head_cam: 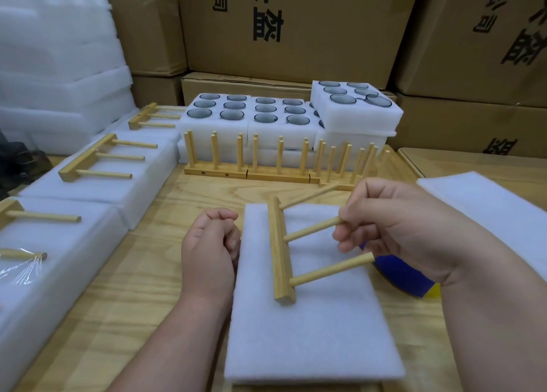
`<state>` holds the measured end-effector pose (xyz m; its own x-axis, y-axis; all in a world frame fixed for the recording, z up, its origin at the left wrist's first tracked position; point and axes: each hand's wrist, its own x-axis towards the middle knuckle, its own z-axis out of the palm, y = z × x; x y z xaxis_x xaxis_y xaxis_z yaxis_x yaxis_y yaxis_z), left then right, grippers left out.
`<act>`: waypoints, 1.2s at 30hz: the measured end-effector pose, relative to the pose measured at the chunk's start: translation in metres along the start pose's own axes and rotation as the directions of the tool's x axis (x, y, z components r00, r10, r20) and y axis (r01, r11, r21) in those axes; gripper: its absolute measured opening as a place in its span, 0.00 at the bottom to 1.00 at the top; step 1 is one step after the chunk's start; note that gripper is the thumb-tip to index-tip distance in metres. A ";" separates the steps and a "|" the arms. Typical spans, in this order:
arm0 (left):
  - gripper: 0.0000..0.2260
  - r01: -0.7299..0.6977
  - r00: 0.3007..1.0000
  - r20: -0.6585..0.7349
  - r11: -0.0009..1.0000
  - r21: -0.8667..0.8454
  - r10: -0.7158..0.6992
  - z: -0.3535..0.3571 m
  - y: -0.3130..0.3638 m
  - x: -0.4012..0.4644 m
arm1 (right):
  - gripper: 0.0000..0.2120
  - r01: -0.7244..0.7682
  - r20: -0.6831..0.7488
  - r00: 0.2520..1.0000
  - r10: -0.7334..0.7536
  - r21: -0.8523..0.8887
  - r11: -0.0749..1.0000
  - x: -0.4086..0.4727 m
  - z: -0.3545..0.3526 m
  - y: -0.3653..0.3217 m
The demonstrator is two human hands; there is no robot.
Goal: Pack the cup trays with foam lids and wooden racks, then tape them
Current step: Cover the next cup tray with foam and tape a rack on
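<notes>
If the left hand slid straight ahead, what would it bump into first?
Probably the row of standing wooden racks. The left hand, a fist beside the foam lid, has bare table ahead, though depth is unclear.

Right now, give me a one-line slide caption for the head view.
Right hand pinches a wooden rack by its middle peg over a foam lid; left hand is curled beside it.

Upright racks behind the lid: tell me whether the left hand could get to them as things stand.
Probably yes. The left hand is curled and holds nothing, and bare table lies between it and the upright racks. The right hand, pinching the rack over the lid, sits off to the side.
</notes>
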<state>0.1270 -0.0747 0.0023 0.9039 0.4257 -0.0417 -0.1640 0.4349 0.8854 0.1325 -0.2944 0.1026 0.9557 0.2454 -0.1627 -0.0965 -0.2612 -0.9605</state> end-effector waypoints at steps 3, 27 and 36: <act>0.13 0.004 1.000 -0.004 1.000 0.009 -0.004 0.001 0.001 0.000 | 0.07 -0.027 -0.022 0.999 0.023 -0.212 0.977 0.002 -0.006 0.006; 0.16 0.015 0.993 0.119 1.000 0.022 -0.017 0.000 -0.002 -0.001 | 0.04 0.165 0.046 0.983 -0.176 -0.631 0.758 0.017 0.016 0.025; 0.12 -0.015 0.994 0.109 0.993 0.117 0.002 -0.002 -0.004 0.003 | 0.04 0.167 0.106 0.986 -0.129 -0.634 0.755 0.012 0.008 0.019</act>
<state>0.1294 -0.0743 -0.0023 0.9414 0.3372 0.0108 -0.1299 0.3329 0.9340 0.1397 -0.2886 0.0806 0.9252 0.3746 -0.0601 0.2632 -0.7479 -0.6094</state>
